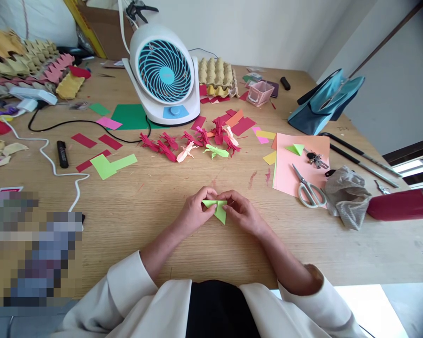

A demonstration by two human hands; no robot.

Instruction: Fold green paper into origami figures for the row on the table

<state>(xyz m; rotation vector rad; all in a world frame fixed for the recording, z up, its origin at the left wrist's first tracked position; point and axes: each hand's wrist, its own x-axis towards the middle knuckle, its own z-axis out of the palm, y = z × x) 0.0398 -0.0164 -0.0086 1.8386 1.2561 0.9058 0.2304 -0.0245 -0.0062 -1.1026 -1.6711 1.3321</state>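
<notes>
A small folded piece of light-green paper (221, 213) is held between my two hands, just above the near middle of the wooden table. My left hand (198, 207) pinches its left end between thumb and fingers. On the other side, my right hand (242, 212) grips the right end the same way. One pointed flap hangs down between the thumbs; the fingers cover part of the upper edge. Beyond the hands lies a cluster of folded paper figures, mostly red (167, 151), with a light-green one (216, 151) and a pale peach one (186, 152) among them.
A white fan (167, 75) stands behind the figures. Scissors (308, 190) and keys (316, 159) lie on peach paper sheets (285, 173) at right, near a crumpled grey cloth (348, 197) and a red bottle (402, 205). Green paper scraps (107, 165), a black marker (62, 154) and a white cable (49, 157) lie left.
</notes>
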